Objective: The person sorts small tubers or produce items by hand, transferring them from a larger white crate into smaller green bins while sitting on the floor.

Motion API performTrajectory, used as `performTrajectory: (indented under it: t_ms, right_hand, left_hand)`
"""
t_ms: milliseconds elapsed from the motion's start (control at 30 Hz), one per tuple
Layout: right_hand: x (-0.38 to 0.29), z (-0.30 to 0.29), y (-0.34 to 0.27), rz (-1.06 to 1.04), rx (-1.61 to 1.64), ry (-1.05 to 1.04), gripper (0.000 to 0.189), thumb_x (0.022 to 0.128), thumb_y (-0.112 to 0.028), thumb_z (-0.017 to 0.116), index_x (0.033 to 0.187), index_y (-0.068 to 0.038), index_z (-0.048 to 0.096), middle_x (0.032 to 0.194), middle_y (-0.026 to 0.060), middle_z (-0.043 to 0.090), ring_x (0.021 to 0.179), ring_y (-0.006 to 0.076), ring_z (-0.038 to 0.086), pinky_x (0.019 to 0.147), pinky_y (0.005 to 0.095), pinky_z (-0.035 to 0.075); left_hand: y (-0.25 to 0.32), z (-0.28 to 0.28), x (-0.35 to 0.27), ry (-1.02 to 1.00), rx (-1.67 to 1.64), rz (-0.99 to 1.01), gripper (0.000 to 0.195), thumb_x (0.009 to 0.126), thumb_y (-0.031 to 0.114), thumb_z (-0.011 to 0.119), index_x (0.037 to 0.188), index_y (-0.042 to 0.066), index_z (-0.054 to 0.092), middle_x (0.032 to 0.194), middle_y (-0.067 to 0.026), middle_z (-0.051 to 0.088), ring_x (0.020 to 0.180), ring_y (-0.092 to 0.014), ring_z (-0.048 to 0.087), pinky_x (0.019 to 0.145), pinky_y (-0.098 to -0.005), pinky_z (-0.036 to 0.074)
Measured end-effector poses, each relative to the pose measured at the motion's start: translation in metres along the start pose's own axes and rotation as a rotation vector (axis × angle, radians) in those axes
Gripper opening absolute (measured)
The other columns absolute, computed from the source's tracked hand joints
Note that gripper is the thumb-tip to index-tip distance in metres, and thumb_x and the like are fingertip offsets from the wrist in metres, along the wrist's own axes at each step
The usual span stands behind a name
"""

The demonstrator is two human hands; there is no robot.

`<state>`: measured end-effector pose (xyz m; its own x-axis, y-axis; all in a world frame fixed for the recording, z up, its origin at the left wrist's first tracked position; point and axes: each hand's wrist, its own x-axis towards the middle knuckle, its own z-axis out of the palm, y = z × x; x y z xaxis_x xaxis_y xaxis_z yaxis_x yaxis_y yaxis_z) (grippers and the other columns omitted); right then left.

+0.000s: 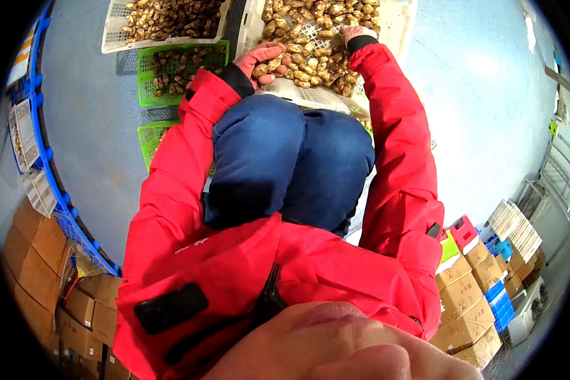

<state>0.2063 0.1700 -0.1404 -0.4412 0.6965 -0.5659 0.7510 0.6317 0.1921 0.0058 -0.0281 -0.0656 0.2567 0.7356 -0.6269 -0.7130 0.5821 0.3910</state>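
Observation:
My left hand (262, 53) is cupped at the near left corner of a white plastic mesh crate (327, 98). Several mottled brown, peanut-shaped pieces of produce (260, 71) rest between its fingers and palm. Across the crate, my right hand (357, 33) reaches in from the right side, its fingertips by more of the loose pieces (327, 34). Whether those fingertips grip a piece cannot be made out. Pieces crowd the far part and near end of the crate, and the mesh floor (308, 29) shows through in the middle.
Another white crate (168, 43) of similar pieces stands at upper left. Green baskets (145, 78) sit below it, left of my knees (289, 142). Blue plastic pallets (47, 142) and cardboard boxes (38, 242) line the left. More cardboard boxes (465, 304) are stacked at right on the blue floor (475, 118).

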Motion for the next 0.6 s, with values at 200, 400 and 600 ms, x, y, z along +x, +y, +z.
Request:
performTrajectory:
  t_ms: [200,400,600]
  right_hand:
    - [0.002,0.021,0.013,-0.119,0.044,-0.044,0.029,0.077,-0.022,0.044,0.102,-0.012,0.052,0.103,0.0108,0.055,0.096,0.0241,0.052,0.08,0.0361,0.042]
    - [0.017,0.023,0.009,0.067,0.406,0.047,0.039,0.074,-0.039,0.052,0.092,-0.005,0.058,0.092,0.0132,0.059,0.081,0.0252,0.057,0.073,0.0343,0.045]
    - [-0.053,-0.007,-0.013,-0.312,2.427,-0.147,0.031,0.082,-0.016,0.05,0.109,-0.002,0.046,0.083,0.0005,0.057,0.077,0.0227,0.058,0.062,0.0271,0.047]
  left_hand:
    - [-0.004,-0.001,0.009,-0.054,-0.084,-0.046,0.019,0.08,0.019,0.052,0.099,0.013,0.049,0.084,-0.004,0.051,0.072,-0.013,0.051,0.041,-0.0164,0.036]
    - [-0.002,-0.004,0.008,-0.063,-0.074,0.014,0.019,0.082,0.022,0.051,0.099,0.014,0.051,0.09,-0.0025,0.054,0.073,-0.012,0.053,0.044,-0.0175,0.04]
    - [0.003,-0.014,0.014,-0.201,-0.208,0.037,0.031,0.085,0.032,0.041,0.106,0.011,0.05,0.108,-0.009,0.052,0.091,-0.021,0.055,0.051,-0.023,0.047]
